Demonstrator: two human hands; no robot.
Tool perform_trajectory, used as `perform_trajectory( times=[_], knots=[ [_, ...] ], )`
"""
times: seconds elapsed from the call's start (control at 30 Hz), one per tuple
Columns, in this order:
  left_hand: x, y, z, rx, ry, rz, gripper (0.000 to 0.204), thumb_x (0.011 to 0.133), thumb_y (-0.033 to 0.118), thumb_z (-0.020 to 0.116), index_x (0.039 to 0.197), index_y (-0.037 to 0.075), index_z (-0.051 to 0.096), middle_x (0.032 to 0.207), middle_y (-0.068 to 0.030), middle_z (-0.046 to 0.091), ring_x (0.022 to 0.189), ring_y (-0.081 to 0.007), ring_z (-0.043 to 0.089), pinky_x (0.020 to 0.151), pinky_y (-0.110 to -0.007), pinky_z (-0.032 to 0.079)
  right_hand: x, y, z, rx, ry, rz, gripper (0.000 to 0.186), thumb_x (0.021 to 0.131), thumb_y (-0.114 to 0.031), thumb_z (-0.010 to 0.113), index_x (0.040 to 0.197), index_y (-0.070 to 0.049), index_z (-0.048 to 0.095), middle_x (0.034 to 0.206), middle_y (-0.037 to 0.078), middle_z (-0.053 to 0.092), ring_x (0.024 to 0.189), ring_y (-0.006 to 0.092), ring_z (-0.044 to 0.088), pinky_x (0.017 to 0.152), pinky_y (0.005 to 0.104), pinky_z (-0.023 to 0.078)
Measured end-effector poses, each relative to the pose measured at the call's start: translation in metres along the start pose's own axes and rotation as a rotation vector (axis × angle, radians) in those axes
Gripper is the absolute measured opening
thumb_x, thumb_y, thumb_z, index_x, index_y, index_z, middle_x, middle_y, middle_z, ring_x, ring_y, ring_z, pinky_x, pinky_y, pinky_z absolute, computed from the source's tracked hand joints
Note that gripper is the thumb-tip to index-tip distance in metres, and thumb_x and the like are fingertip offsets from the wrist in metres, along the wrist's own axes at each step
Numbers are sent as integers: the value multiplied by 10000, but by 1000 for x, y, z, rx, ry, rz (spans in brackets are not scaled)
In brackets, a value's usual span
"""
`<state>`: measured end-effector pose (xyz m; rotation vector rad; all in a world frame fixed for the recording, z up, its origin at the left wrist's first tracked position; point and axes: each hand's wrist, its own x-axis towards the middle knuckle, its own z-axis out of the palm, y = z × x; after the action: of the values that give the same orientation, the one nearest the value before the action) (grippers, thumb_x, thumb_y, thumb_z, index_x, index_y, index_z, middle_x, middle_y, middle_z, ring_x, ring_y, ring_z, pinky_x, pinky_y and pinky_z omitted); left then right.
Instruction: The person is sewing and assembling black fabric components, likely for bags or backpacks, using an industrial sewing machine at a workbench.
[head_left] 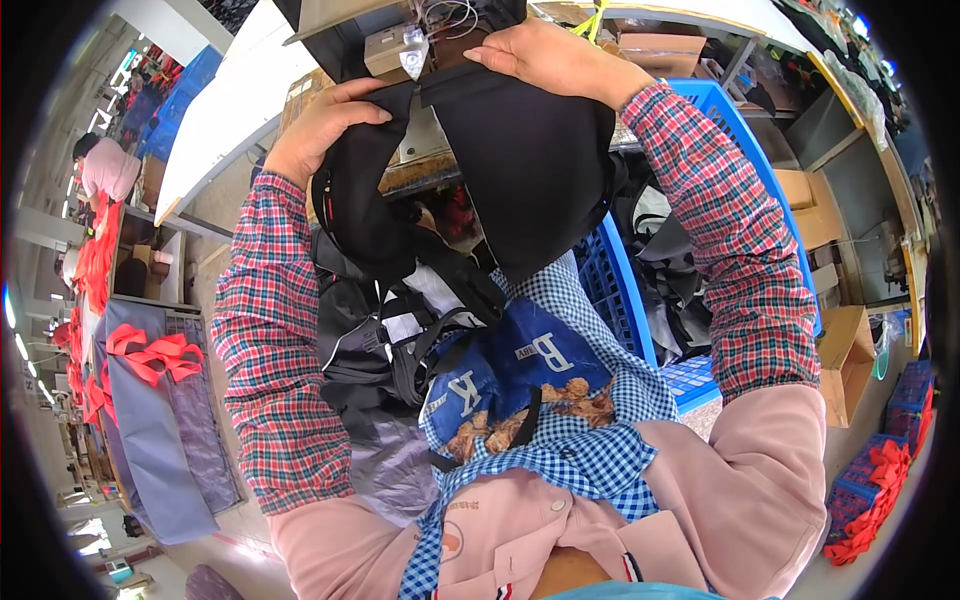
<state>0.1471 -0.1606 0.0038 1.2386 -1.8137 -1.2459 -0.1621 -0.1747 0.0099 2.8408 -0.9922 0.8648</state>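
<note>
Black fabric (530, 150) spans the front of a sewing machine (393, 50), with its upper edge close to the presser foot area. My left hand (322, 128) is closed on the left part of the cloth, thumb above the edge. On the right, my right hand (565, 60) pinches the same upper edge between thumb and fingers. An opening between the two parts shows the machine bed; whether they are joined there I cannot tell. The cloth's lower end hangs toward my lap, over black straps and grey-and-white fabric pieces (385, 350).
A blue plastic crate (625, 290) at my right holds black and white pieces. Cardboard boxes (845, 365) stand farther right. Red strips (155, 355) lie on grey cloth at the left, near a white table (235, 95). Another person (108, 168) bends at the far left.
</note>
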Motion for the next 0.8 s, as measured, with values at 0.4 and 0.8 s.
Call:
perform_trajectory(
  times=[0.4,0.8],
  knots=[
    [0,-3,3,5,6,66,504,829,133,712,1293,3,564,1104,-76,670,978,-143,636,886,-245,491,-2,-18,-21,-78,-17,-35,344,974,-273,524,878,20,678,783,204,681,744,366,659,708,423,503],
    [-59,-49,-90,-260,432,36,438,881,90,637,1305,16,551,1140,-68,647,996,-176,642,871,-292,516,-79,67,-108,-523,188,420,396,968,-338,478,891,11,648,848,252,662,828,421,636,770,493,498]
  ],
)
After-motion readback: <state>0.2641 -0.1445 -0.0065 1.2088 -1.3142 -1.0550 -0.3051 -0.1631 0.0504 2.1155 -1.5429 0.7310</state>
